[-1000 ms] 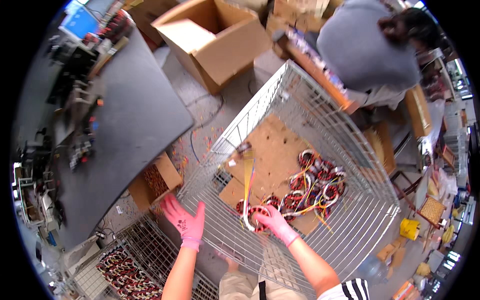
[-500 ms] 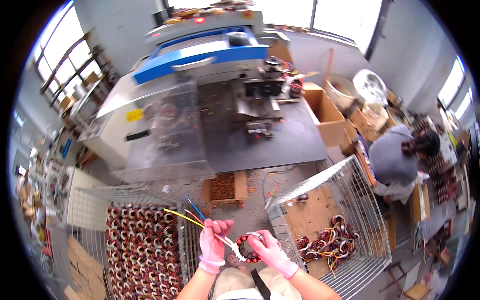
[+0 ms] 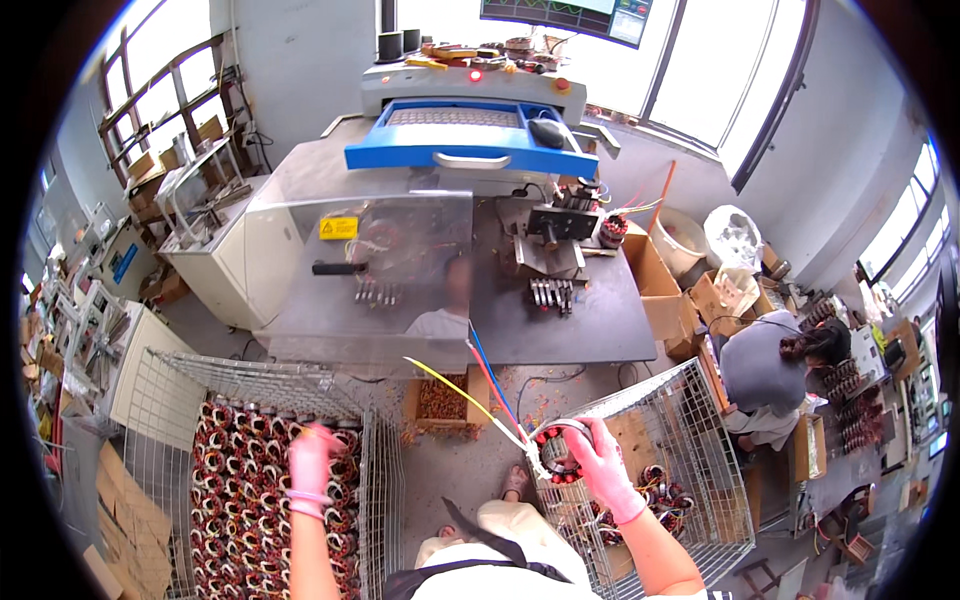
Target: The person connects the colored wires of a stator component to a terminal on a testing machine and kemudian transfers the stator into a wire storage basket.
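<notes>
My right hand point(image 3: 605, 467), in a pink glove, grips a ring-shaped motor stator point(image 3: 545, 440) with red coils, over the near left side of the right wire basket. From the stator's left side, yellow, red and blue lead wires point(image 3: 487, 372) with white sleeving stick up and away. My left hand point(image 3: 311, 468), gloved in pink with a band at the wrist, is above the left wire basket point(image 3: 385, 490). Rows of similar stators point(image 3: 245, 500) fill that basket. Motion smears the left fingers, so I cannot make out what they touch.
The right wire basket point(image 3: 708, 465) holds several wired stators point(image 3: 665, 495) on cardboard. Ahead stands a dark workbench point(image 3: 610, 325) with a clear guard point(image 3: 400, 290) and a blue-fronted machine point(image 3: 430, 158). A carton of scraps point(image 3: 412, 400) lies below. Another person point(image 3: 765, 365) bends at the right.
My left hand has let go of the wires and moved left over the basket of stators. My right hand has carried the stator up and right. The view has tilted up.
</notes>
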Action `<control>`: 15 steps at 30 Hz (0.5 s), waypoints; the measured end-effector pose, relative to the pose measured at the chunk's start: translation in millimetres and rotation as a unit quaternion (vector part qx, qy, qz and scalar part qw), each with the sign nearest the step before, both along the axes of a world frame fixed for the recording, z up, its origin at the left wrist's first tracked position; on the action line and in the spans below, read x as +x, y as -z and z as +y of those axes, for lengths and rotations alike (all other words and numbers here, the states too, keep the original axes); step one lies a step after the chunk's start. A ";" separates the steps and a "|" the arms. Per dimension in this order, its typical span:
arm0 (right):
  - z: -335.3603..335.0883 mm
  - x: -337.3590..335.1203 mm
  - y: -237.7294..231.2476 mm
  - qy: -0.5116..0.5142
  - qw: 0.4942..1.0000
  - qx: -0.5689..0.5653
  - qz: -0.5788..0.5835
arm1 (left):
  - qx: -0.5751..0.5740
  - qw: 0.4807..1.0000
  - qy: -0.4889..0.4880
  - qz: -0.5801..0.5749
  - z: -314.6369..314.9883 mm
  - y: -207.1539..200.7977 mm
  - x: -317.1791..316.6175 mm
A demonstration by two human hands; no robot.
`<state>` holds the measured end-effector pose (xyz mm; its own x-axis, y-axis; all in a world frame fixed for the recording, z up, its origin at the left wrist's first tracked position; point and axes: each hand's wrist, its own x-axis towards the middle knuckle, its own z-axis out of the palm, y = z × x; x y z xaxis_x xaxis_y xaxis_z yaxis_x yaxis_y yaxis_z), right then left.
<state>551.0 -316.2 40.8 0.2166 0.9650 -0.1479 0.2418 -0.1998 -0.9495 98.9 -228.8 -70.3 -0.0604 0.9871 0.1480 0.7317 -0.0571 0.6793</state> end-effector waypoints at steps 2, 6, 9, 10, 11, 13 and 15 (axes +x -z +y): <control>21.2 11.1 -0.3 0.005 1.000 0.014 0.014 | -0.180 0.922 0.095 0.330 -7.2 -8.3 72.2; 59.6 46.3 3.8 0.002 0.996 0.049 -0.075 | -0.243 0.934 0.128 -0.229 29.4 -98.1 188.7; 96.3 71.2 6.5 -0.024 0.992 0.064 -0.110 | -0.032 0.942 0.086 -0.322 83.1 -130.6 263.5; 108.0 78.3 7.2 -0.034 0.992 0.055 -0.107 | -0.063 0.914 0.069 -0.396 107.6 -139.0 287.7; 118.3 85.2 4.0 -0.042 0.992 0.046 -0.108 | -0.123 0.881 0.061 -0.453 131.3 -140.5 305.1; 141.7 101.3 -1.7 -0.055 0.990 0.054 -0.119 | -0.176 0.845 0.025 -0.505 158.2 -140.4 323.8; 172.7 128.4 12.1 -0.069 0.956 0.154 -0.239 | -0.166 0.842 -0.018 -0.513 166.1 -137.1 343.2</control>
<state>679.4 -143.5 28.8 0.0562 0.9710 0.2324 0.6664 0.1369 -0.7330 442.2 -62.7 66.8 -0.0186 0.9588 -0.2834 -0.2523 0.2698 0.9293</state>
